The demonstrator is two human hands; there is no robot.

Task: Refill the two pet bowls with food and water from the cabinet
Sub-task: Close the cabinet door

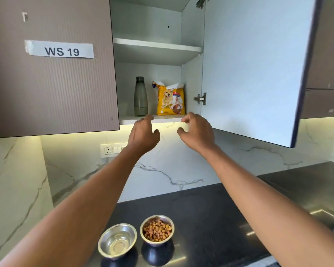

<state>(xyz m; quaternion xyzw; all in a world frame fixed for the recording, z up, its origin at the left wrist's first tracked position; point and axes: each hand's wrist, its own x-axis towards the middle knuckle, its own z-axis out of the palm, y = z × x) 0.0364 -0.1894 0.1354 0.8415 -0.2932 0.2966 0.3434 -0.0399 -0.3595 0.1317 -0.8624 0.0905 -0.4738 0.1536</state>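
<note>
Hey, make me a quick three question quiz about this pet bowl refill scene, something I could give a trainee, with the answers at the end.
1. True or false: both hands, the left hand and the right hand, are holding something.
2. Which bowl holds kibble: A) the left bowl or B) the right bowl?
3. Fill in: in the open cabinet, the dark bottle stands to the ______ of the yellow dog food bag.

Key
1. False; both are empty, open, raised just below the bottom shelf.
2. B; the left bowl shows no kibble.
3. left
</note>
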